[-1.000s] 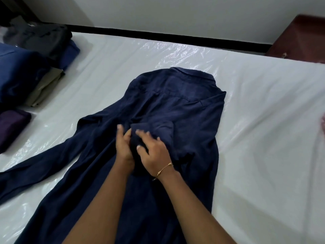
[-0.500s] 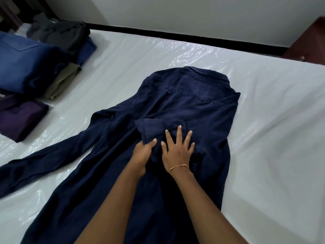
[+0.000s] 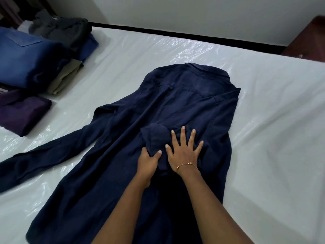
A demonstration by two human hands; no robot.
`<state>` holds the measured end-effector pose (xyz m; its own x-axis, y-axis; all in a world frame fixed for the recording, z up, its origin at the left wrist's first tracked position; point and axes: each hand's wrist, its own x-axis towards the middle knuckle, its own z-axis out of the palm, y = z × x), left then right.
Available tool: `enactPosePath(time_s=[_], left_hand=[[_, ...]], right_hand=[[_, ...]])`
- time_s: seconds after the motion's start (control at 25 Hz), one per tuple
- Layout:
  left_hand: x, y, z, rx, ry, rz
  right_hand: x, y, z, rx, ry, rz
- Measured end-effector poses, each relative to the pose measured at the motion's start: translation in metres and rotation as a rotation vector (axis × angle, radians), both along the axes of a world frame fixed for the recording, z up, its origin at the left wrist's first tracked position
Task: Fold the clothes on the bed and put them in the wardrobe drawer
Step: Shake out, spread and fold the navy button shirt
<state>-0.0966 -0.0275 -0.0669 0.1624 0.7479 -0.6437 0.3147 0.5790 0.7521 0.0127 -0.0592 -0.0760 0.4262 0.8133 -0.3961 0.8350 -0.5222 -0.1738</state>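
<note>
navy shirt (image 3: pixel 175 106) flat, back up, on bed (image 3: pixel 263 120) | right hand (image 3: pixel 182 152) spread, pressing folded sleeve | left hand (image 3: pixel 147 161) seemingly pinches cuff | soft, light, slides on plastic; take sleeve ends, shoulders

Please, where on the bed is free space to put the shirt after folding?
Bare sheet lies between the navy shirt and the bed's right edge, and beyond the collar toward the wall. The left side is crowded: folded clothes and the spread sleeve.
</note>
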Motion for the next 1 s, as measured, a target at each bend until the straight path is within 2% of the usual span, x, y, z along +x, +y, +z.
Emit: enactPosePath(time_s=[0.08, 0.16, 0.28, 0.4, 0.48, 0.6, 0.76, 0.84, 1.0], left_hand=[[-0.005, 0.007, 0.000, 0.118, 0.186, 0.036], [-0.019, 0.012, -0.001, 0.136, 0.240, 0.081], [-0.046, 0.019, 0.001, 0.213, 0.230, 0.241], [-0.078, 0.035, 0.012, 0.415, 0.420, 0.416], [-0.108, 0.051, 0.017, 0.543, 0.543, 0.451], [-0.145, 0.083, 0.010, 0.724, 0.685, 0.287], [-0.154, 0.131, 0.000, 0.858, 0.649, -0.013], [-0.147, 0.153, -0.002, 0.816, 0.616, -0.176], [-0.128, 0.198, -0.007, 0.626, 0.662, -0.488]], right_hand=[[0.001, -0.003, -0.006, 0.006, -0.044, 0.015], [-0.003, -0.001, -0.004, 0.016, -0.068, 0.000], [-0.024, 0.007, 0.003, 0.241, -0.037, -0.080], [-0.052, 0.017, 0.010, 0.468, -0.011, -0.029], [-0.072, 0.028, 0.013, 0.477, 0.061, 0.050], [-0.098, 0.048, 0.014, 0.437, 0.221, 0.117], [-0.127, 0.079, 0.009, 0.513, 0.276, 0.099], [-0.137, 0.098, 0.009, 0.521, 0.258, 0.054], [-0.144, 0.141, 0.005, 0.485, 0.180, -0.040]])
